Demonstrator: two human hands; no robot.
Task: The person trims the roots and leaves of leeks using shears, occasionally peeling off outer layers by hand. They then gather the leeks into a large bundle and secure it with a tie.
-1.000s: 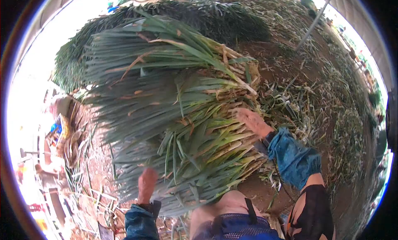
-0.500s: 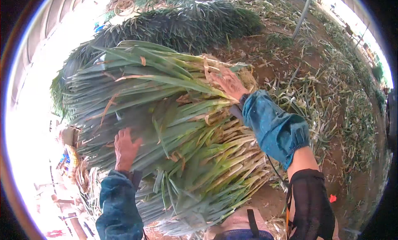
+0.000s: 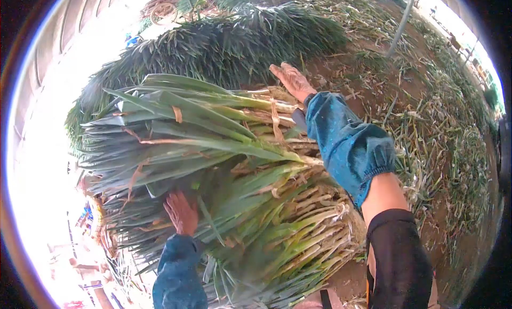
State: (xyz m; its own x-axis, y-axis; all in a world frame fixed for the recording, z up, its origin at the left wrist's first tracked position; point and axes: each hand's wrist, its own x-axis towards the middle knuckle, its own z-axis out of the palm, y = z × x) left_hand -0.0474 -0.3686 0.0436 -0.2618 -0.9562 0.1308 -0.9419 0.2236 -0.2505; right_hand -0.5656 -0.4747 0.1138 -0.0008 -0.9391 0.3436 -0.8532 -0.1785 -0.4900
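A broad heap of leeks (image 3: 256,186) lies in front of me, green leaves to the left and pale, rooty ends to the right. My left hand (image 3: 182,213) rests on the leaves at the near left, fingers stretched and slightly apart. At the heap's far right edge, my right hand (image 3: 292,79) reaches past the pale ends with its fingers extended and nothing in them. Below its wrist, a few leeks with wide leaves (image 3: 213,141) lie loosely across the top. Blue-green sleeve covers wrap both forearms.
Behind the heap runs a long stacked row of leeks (image 3: 224,42). Trimmed leaves and peelings (image 3: 437,159) litter the brown ground on the right. A thin pole (image 3: 402,23) rises at the back right, and a round wheel-like object (image 3: 163,13) stands at the far left.
My right hand has left the pale ends and moved away toward the heap's far edge. My left hand has shifted slightly right and nearer to me. The camera view has moved a little.
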